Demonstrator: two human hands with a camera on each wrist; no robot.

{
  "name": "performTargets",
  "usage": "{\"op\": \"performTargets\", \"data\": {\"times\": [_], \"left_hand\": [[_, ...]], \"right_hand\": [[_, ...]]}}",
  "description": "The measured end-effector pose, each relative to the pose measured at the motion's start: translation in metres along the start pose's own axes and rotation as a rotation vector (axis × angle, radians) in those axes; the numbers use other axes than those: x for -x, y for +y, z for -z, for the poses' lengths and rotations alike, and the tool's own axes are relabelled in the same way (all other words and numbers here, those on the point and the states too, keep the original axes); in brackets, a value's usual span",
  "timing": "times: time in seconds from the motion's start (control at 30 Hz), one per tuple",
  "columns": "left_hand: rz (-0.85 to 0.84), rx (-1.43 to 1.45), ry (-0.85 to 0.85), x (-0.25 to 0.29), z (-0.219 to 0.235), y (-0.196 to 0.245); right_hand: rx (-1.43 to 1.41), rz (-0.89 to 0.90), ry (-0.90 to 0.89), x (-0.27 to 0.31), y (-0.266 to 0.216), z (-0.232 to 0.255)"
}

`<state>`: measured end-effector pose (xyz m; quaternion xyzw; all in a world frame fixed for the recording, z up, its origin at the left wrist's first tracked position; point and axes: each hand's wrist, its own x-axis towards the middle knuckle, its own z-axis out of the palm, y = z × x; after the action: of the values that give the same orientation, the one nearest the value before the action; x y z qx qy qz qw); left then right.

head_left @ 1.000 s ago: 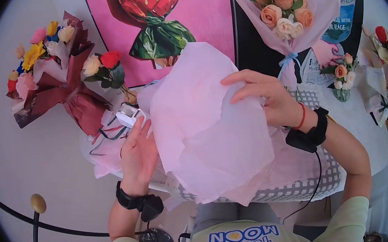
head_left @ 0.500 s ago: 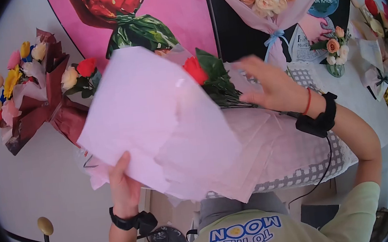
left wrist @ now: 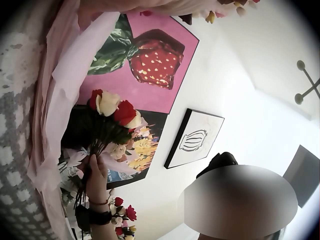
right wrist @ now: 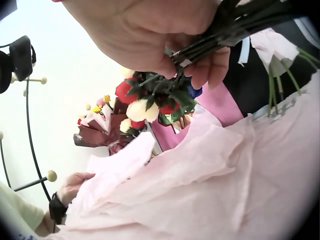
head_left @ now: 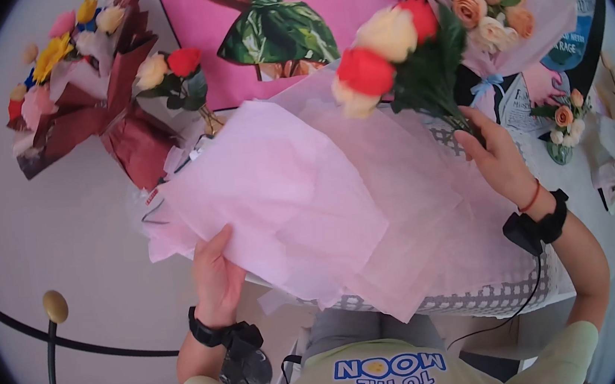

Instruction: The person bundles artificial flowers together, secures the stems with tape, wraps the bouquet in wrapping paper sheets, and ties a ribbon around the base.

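Roses (head_left: 390, 52) rise above the gripping right hand (head_left: 499, 160); left hand (head_left: 215, 273) pinches pink paper (head_left: 285, 194).

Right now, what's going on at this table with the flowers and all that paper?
A person is working with flowers at a table covered in a checked cloth. The right hand grips the stems of a bunch of red and cream roses, held upright above a pile of pale pink wrapping paper. The left hand holds the near edge of the top sheet. Finished bouquets sit around the edges.
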<state>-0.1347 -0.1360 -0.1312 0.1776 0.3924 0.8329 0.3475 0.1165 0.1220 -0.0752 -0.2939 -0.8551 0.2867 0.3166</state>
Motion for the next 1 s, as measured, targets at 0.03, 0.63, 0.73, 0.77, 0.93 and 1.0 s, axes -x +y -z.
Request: {"op": "performTargets", "data": {"times": [0.03,0.63,0.73,0.77,0.93,1.0], "left_hand": [[-0.004,0.01,0.012,-0.001,0.0,-0.002],[0.187,0.395,-0.065,-0.009,-0.012,-0.039],[0.204,0.459,-0.089,-0.004,-0.012,-0.04],[0.218,0.456,-0.144,-0.002,-0.009,-0.04],[0.272,0.491,-0.187,0.01,-0.012,-0.037],[0.24,0.419,-0.2,0.015,-0.012,-0.038]], "right_hand": [[-0.106,0.058,0.0,-0.001,0.001,-0.003],[-0.031,0.171,-0.565,0.0,-0.049,-0.128],[-0.027,0.19,-0.567,0.001,-0.047,-0.126],[-0.002,0.206,-0.562,0.002,-0.049,-0.12],[-0.015,0.256,-0.467,-0.004,-0.036,-0.102],[0.1,0.306,-0.234,-0.014,-0.032,-0.098]]}}
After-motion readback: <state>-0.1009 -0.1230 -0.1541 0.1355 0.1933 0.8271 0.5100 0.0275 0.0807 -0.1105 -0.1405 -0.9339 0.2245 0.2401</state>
